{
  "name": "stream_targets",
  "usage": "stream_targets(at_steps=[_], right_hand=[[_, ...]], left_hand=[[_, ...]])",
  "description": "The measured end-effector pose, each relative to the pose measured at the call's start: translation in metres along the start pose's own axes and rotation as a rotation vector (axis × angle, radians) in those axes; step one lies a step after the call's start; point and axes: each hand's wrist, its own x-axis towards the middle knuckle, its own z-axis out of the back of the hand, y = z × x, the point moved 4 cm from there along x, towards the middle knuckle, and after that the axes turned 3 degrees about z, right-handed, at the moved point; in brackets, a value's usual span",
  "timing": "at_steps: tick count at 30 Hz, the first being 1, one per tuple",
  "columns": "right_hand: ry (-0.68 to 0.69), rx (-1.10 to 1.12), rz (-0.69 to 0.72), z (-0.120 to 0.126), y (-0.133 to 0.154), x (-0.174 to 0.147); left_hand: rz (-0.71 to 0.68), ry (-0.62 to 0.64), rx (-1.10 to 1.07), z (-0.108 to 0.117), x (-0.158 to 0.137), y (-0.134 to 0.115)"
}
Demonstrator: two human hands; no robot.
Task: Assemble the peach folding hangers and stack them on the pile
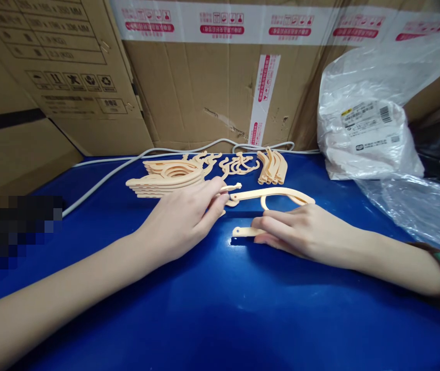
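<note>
My left hand (189, 214) is closed in a pinch on a small cream plastic hook (233, 187), whose knobbed end pokes out past the fingertips. My right hand (297, 229) grips a flat cream plastic hanger arm (243, 232) with a round hole at its end; the palm hides the rest of it. Just behind the right hand is a longer curved hanger arm (272, 194), with a hole at its left end by my left fingertips. Beyond my left hand lies a stack of similar cream hanger arms (165, 180), partly covered by the hand.
Loose cream hooks (239, 165) and a bundle of curved hanger arms (272, 167) lie at the back of the blue table (220, 319). Behind them runs a white cable (115, 180) before cardboard boxes (204, 93). A clear plastic bag (370, 129) stands at back right.
</note>
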Motion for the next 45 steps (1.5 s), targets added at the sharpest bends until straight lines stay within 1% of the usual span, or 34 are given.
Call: stream_targets(at_steps=[5,10,14,17,24,30,33,36,39,42,45], right_hand=[[-0.018,0.028,-0.064,-0.001,-0.003,-0.001],[-0.009,0.099,-0.184,0.000,-0.010,-0.002],[-0.031,0.143,-0.236,0.002,-0.013,-0.003],[-0.034,0.150,-0.239,0.002,-0.013,-0.004],[-0.070,0.141,-0.200,0.001,-0.011,-0.004],[-0.088,0.094,-0.151,0.003,-0.009,-0.003],[-0.084,0.107,-0.152,0.003,-0.009,-0.003],[-0.067,0.130,-0.154,0.001,-0.010,-0.004],[-0.049,0.149,-0.156,-0.001,-0.011,-0.004],[-0.014,0.192,-0.163,-0.003,-0.011,-0.005],[0.024,0.239,-0.176,-0.005,-0.012,-0.005]], left_hand=[[-0.042,-0.002,0.053,0.002,-0.002,-0.004],[-0.066,0.023,0.069,-0.002,-0.003,-0.005],[-0.046,0.031,0.057,-0.004,-0.004,-0.004],[-0.042,0.039,0.051,-0.005,-0.004,-0.005],[-0.131,0.113,0.029,-0.009,-0.007,-0.013],[-0.158,0.173,0.030,-0.011,-0.009,-0.014],[-0.190,0.158,0.098,-0.010,-0.009,-0.018],[-0.210,0.129,0.258,-0.011,-0.010,-0.020],[-0.262,0.060,0.401,-0.013,-0.011,-0.020],[-0.337,-0.013,0.475,-0.015,-0.012,-0.020],[-0.393,-0.040,0.523,-0.016,-0.013,-0.020]])
